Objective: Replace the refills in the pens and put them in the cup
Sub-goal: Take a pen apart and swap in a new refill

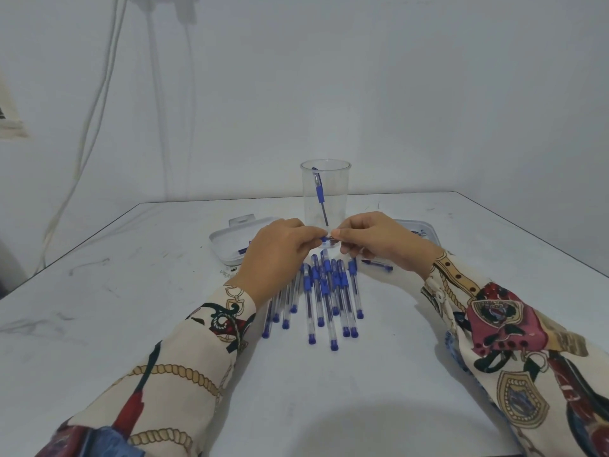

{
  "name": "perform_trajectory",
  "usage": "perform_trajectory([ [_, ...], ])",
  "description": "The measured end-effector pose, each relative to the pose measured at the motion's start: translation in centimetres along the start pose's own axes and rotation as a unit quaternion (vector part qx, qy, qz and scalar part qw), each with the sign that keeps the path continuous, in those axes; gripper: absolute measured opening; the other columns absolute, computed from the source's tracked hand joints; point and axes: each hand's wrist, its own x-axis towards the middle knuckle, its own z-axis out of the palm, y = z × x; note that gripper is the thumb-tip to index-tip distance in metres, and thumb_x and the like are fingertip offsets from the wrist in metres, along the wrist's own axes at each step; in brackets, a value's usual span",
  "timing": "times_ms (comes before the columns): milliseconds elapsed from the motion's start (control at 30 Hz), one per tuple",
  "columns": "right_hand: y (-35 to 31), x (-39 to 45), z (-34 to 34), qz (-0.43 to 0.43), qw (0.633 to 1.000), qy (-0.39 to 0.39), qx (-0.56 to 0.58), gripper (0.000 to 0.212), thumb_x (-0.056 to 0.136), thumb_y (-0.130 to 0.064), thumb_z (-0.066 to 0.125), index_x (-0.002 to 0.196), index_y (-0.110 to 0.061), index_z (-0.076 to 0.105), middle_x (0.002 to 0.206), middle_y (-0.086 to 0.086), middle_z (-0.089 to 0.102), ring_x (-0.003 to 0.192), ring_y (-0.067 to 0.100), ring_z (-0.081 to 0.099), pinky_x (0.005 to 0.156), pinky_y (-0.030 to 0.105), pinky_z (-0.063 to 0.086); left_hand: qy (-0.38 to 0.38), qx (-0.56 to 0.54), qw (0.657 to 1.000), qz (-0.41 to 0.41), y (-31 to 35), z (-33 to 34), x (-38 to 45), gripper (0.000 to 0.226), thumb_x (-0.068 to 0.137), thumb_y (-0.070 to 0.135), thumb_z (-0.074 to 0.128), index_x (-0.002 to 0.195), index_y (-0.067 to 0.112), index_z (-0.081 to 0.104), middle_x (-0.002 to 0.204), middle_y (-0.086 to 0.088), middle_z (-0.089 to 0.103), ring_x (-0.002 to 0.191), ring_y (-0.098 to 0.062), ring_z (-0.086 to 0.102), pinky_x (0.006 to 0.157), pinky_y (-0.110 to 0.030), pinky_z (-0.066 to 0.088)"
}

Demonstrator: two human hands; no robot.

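Evidently the job is only getting started: one pen is standing tilted inside the clear cup at the far middle of the table, while a whole pile of pens is still lying nearer, waiting for refills. Both hands are meeting just in front of the cup, over the pile. The left hand and right hand are each pinching an end of a small blue pen part, grips clamped on it; whether it is being taken apart or joined is unclear. A lone pen is lying right of the pile. White trays are sitting far left and far right.
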Motion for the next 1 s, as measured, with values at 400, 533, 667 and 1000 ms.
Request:
perform_trajectory([
  [400,1.6,-0.9,-1.8,0.0,0.984,0.06,-0.169,0.017,0.086,-0.034,0.067,0.078,-0.021,0.074,0.071,-0.01,0.07,0.069,0.005,0.062,0.064,0.02,0.046,-0.024,0.023,0.999,0.023,-1.0,0.0,-0.9,0.031,0.098,0.018,0.044,0.126,0.019,0.058,0.097,-0.006,0.064,0.089,-0.025,0.056,0.074,-0.038,0.047],
  [533,1.8,-1.4,-2.4,0.022,0.96,0.052,-0.275,0.007,0.084,-0.028,0.069,0.08,-0.024,0.073,0.072,-0.011,0.069,0.068,0.008,0.064,0.055,0.016,0.041,-0.018,0.008,1.0,0.019,-0.9,0.1,-1.0,0.029,0.097,0.018,0.046,0.123,0.014,0.06,0.101,-0.008,0.066,0.092,-0.026,0.057,0.079,-0.041,0.047],
  [667,2.1,-1.4,-2.6,0.034,0.936,0.034,-0.347,0.005,0.081,-0.023,0.071,0.08,-0.019,0.073,0.074,-0.005,0.07,0.074,0.011,0.063,0.063,0.022,0.047,-0.01,0.003,1.0,0.016,-0.9,0.2,-1.1,0.028,0.097,0.02,0.047,0.119,0.013,0.062,0.102,-0.007,0.066,0.093,-0.025,0.057,0.081,-0.041,0.047],
  [1000,2.1,-1.4,-1.8,-0.016,0.917,0.034,-0.397,0.013,0.089,-0.031,0.061,0.098,-0.025,0.067,0.091,-0.01,0.063,0.083,0.008,0.057,0.064,0.018,0.041,0.015,0.009,0.999,0.046,-0.7,0.4,-1.4,0.023,0.094,0.017,0.052,0.112,0.012,0.065,0.092,-0.008,0.067,0.082,-0.027,0.06,0.071,-0.041,0.05],
])
